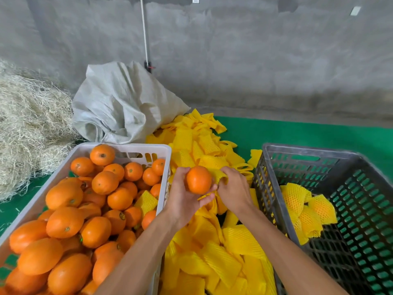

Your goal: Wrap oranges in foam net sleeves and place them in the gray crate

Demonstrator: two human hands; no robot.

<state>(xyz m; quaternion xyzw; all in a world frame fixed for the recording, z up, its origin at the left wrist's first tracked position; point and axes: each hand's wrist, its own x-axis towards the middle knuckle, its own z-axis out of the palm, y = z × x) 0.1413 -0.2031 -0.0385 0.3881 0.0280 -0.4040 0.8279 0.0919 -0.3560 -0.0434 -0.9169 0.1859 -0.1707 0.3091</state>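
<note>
Bare orange (198,179) is cupped in left hand (184,194), fingers curled under and around it, held above the loose sleeve pile (212,252) on the green mat (297,133), between the two crates. A yellow foam net sleeve (220,175) is pinched by right hand (232,188), touching the orange's right side. Sleeve mouth not clearly seen; whether it's already opened can't be told.

Step in hand, as judged: sleeve to be stretched over the fruit. Orange not yet covered.

How it's done well:
- Sleeve mouth to be spread wide w/ thumb + fingers before the orange is pushed in; a flat sleeve will just bunch at the skin.
- Orange to be fed end-first, left grip shifted to the back half so fingers aren't trapped under the net.
- Net to be pulled evenly round, not from one side, else foam may tear or ride off.
- Both ends left w/ some overhang, as on the wrapped ones (306,207) lying at the gray crate's (272,188) left wall.

Then it's to be set next to those, not dropped. White crate (146,147) at mat's left side is full of unwrapped fruit, so task looks early.
</note>
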